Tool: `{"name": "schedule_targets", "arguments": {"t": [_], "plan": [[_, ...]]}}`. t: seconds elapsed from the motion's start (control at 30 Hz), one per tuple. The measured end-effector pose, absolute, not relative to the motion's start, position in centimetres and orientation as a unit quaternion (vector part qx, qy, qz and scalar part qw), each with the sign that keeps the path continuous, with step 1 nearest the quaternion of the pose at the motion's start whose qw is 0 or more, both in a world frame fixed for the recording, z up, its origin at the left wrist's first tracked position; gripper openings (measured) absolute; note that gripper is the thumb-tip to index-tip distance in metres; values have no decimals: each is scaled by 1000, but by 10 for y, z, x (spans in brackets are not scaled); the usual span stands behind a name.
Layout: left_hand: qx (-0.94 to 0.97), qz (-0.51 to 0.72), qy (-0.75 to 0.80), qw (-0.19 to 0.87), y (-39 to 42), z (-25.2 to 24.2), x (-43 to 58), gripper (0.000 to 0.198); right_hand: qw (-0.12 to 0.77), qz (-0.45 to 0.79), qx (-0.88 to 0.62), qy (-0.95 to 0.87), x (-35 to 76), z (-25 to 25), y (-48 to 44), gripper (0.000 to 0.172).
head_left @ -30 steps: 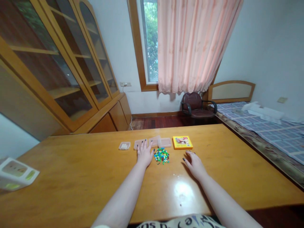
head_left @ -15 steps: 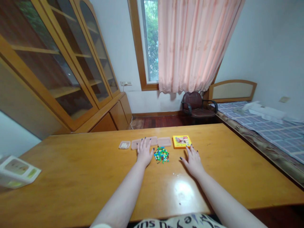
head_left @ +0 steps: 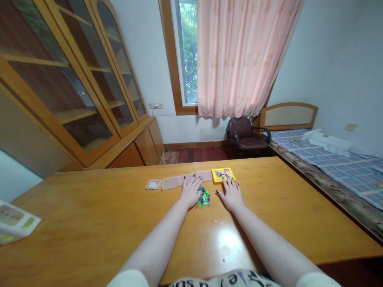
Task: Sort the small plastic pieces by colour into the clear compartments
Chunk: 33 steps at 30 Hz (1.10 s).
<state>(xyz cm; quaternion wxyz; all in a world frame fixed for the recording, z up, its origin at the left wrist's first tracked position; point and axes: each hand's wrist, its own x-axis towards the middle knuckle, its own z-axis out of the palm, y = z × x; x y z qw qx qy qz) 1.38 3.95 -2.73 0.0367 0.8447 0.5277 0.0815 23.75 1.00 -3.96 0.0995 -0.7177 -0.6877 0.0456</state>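
Note:
A small pile of tiny coloured pieces [head_left: 204, 198] lies on the wooden table [head_left: 89, 215]. My left hand [head_left: 190, 191] rests flat, fingers spread, at the pile's left edge and partly over it. Flat and open as well, my right hand [head_left: 229, 193] lies just right of the pile, its fingertips near a yellow box [head_left: 223, 175]. Behind the hands stands a row of shallow clear plastic trays [head_left: 170, 183], with a smaller clear box [head_left: 153, 184] at the left end.
A white printed carton [head_left: 14, 225] lies at the table's left edge. Glass-door wooden cabinets [head_left: 68, 79] line the left wall. Beyond the table are a dark armchair [head_left: 245, 135], a pink curtain and a bed [head_left: 338, 159] on the right.
Both hands have drawn closer to the coloured pile. The left hand now overlaps its left side, and the right hand has slid left toward the yellow box. The view shifted slightly.

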Motion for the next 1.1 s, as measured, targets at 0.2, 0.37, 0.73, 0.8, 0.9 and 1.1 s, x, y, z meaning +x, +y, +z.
{"name": "schedule_targets", "arguments": {"t": [0.2,0.37,0.73,0.8,0.9,1.1], "plan": [[704,160,690,-52,33,-24,1,57,132,55,-691,-709,236,-42,27,74],[621,113,775,-37,15,-28,-39,55,168,45,-694,-698,240,-48,28,67],[662,91,744,13,30,-34,-48,63,179,15,-695,-696,239,-49,27,62],[664,98,741,9,30,-34,-48,65,180,14,-696,-696,239,-47,25,59],[658,122,743,-17,25,-32,-48,63,177,17,-702,-690,239,-45,24,57],[727,112,677,-29,21,-32,-44,54,135,17,-734,-666,237,-42,24,69]]}}
